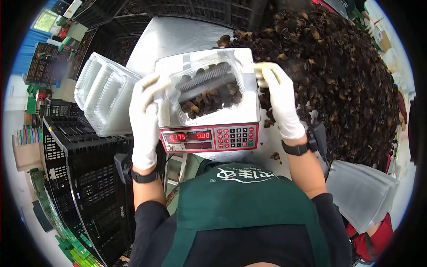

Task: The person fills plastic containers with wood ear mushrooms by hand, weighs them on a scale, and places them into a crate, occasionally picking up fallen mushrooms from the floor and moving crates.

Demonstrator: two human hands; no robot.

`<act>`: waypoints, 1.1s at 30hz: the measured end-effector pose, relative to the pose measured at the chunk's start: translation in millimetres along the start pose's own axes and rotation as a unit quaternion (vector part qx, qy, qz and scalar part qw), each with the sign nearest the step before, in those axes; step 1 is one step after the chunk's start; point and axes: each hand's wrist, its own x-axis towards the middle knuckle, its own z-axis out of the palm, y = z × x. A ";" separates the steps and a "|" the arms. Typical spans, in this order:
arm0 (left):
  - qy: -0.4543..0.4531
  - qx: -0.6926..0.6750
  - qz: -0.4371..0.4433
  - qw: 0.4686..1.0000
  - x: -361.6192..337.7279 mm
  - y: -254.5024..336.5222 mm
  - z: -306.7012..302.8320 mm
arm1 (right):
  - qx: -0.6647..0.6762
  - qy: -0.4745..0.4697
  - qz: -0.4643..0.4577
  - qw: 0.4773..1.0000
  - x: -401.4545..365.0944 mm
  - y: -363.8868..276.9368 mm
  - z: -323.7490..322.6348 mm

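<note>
A clear plastic box [209, 91] with dark brown mushroom-like pieces [211, 99] inside rests on a scale [251, 100]. The scale has a red front panel, and its lit display reads 0.175 and 0.00. White gloves cover both hands. My left hand [147, 100] is at the box's left edge, its fingers bent; whether they grip the edge is hard to tell. At the scale's right edge, beside the heap of dark pieces [329, 75], is my right hand [278, 91], with fingers curled together; anything between them is too small to make out.
Stacked clear boxes [106, 93] stand left of the scale on the metal table [169, 33]. Black crates [93, 178] fill the lower left, and more crates [195, 13] line the back. Another stack of clear plastic [362, 191] is at the lower right, near a person's red sleeve [382, 238].
</note>
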 end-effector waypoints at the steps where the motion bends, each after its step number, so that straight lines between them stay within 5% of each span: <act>1: -0.018 0.011 0.009 1.000 -10.0 -1.4 -1.1 | -0.014 -0.036 0.031 0.999 -5.8 3.6 -10.1; 3: -0.036 0.016 -0.053 0.998 -32.8 -2.4 9.2 | -0.041 -0.103 0.112 0.987 -23.3 -0.8 -14.8; 4: -0.040 0.092 -0.009 0.995 -37.7 -6.7 15.1 | -0.034 -0.133 0.141 0.980 -29.2 0.9 -12.1; 8: -0.064 -0.052 -0.228 0.970 -55.0 -6.4 31.3 | 0.008 -0.160 0.198 0.967 -32.6 1.9 3.9; 9: -0.062 -0.028 -0.176 0.982 -57.5 -13.1 34.0 | 0.028 -0.168 0.191 0.967 -32.4 3.9 6.2; 12: -0.078 -0.243 -0.266 0.929 -51.2 -8.6 32.4 | 0.043 -0.170 0.197 0.965 -25.0 7.8 7.1; 22: -0.001 -0.406 -0.278 0.870 -103.6 1.5 43.1 | 0.036 -0.091 0.106 0.990 -56.4 -5.6 12.3; 26: -0.101 -0.345 -0.199 0.912 -107.0 40.9 -35.3 | 0.099 -0.123 0.066 0.985 -61.8 -43.0 13.3; 28: -0.022 -0.340 -0.156 0.927 -109.5 58.4 -80.1 | 0.131 -0.143 0.051 0.980 -60.3 -71.5 26.1; 29: 0.015 -0.437 -0.108 0.893 -110.2 66.2 -94.6 | 0.144 -0.162 0.034 0.976 -59.6 -84.4 34.6; 33: -0.005 -0.177 -0.206 0.962 -117.6 100.6 -135.7 | 0.117 -0.282 0.017 0.952 -62.0 -121.7 73.6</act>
